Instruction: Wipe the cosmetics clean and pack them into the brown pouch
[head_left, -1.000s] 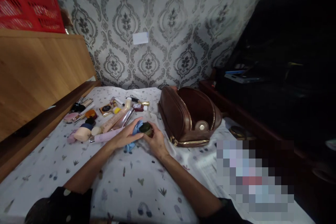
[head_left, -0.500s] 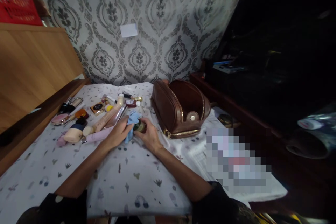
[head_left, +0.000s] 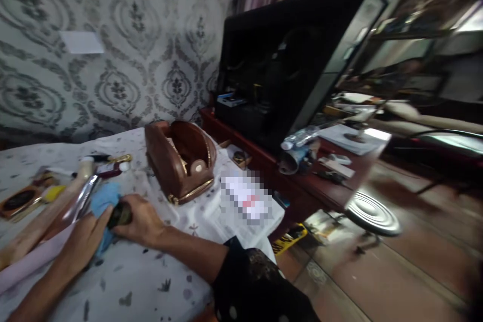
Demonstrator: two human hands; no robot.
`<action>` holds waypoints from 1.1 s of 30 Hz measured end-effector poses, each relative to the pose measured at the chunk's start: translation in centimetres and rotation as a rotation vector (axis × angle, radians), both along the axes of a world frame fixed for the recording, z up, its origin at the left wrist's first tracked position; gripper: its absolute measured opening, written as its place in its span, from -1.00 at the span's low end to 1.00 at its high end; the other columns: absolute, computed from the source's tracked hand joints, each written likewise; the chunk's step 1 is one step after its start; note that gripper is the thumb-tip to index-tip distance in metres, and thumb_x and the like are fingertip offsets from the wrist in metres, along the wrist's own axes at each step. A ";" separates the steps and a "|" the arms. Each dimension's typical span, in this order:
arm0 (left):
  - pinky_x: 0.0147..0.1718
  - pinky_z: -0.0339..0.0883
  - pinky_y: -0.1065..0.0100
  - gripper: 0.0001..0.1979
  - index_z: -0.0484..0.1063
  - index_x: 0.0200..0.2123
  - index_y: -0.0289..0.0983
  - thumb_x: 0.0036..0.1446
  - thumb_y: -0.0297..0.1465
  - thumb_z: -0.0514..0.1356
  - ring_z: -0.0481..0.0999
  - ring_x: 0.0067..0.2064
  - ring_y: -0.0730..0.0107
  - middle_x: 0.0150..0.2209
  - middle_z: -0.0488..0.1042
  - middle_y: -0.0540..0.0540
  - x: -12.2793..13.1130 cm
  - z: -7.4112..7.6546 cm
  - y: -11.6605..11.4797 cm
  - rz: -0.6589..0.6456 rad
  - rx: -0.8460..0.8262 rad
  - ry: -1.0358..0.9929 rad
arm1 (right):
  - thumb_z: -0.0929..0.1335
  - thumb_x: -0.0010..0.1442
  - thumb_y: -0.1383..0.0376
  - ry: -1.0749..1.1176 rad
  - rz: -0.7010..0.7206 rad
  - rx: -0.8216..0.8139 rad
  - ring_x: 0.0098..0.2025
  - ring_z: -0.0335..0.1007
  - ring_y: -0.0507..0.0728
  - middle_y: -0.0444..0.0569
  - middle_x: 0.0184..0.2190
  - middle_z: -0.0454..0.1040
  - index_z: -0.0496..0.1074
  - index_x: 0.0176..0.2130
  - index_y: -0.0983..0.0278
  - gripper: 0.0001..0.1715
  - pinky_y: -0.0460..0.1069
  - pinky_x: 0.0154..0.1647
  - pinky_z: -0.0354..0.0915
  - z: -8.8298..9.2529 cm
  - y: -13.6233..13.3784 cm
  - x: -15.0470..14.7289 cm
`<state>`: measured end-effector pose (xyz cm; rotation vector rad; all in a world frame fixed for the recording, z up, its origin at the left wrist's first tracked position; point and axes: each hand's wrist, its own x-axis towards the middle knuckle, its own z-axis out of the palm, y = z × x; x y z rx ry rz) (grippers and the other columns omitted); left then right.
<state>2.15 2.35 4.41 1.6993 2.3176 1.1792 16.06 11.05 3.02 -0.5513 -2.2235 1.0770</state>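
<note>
My right hand is closed around a small dark round jar on the patterned sheet. My left hand presses a blue cloth against the jar from the left, fingers curled on the cloth. Both hands rest low on the sheet, near its left part in the head view. An open brown leather pouch with gold zip stands just behind the right hand. The view is blurred by motion.
Tubes, compacts and small bottles lie at the left. A black screen stands on a dark red cabinet to the right, with a bottle and papers on it. A round metal stand base sits on the tiled floor.
The view has swung sharply to the right, showing the screen, cabinet and floor. The hands stay together on the jar and blue cloth.
</note>
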 end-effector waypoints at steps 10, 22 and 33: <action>0.16 0.36 -0.12 -0.54 0.35 0.13 0.22 0.18 -0.03 -0.03 0.55 0.03 -0.02 -0.20 0.63 0.15 2.1 2.1 0.2 -0.024 0.157 0.089 | 0.55 0.01 0.21 -0.043 -0.039 -0.003 0.05 0.41 0.16 -0.05 -0.08 0.44 0.38 0.11 0.17 -0.31 0.00 0.11 0.34 1.1 0.0 0.6; 0.07 0.37 -0.19 -0.59 0.40 -0.20 -0.09 0.18 0.04 -0.04 0.49 0.03 -0.17 -0.13 0.53 -0.11 1.0 1.0 0.4 -0.077 0.053 0.255 | 0.50 0.07 0.19 -0.092 -0.093 -0.014 0.05 0.41 0.16 -0.02 -0.07 0.45 0.34 0.15 0.24 -0.32 0.01 0.10 0.32 0.5 0.9 0.0; 0.02 0.39 0.07 -0.61 0.43 -0.11 -0.26 0.27 -0.11 0.01 0.51 -0.02 0.00 -0.09 0.50 -0.25 0.7 -0.7 -0.2 -0.007 0.115 0.396 | 0.49 -0.05 0.30 0.030 -0.145 -0.273 -0.34 0.37 0.06 -0.21 -0.39 0.39 0.33 -0.07 0.23 -0.47 -0.05 -0.24 0.36 0.5 0.3 0.2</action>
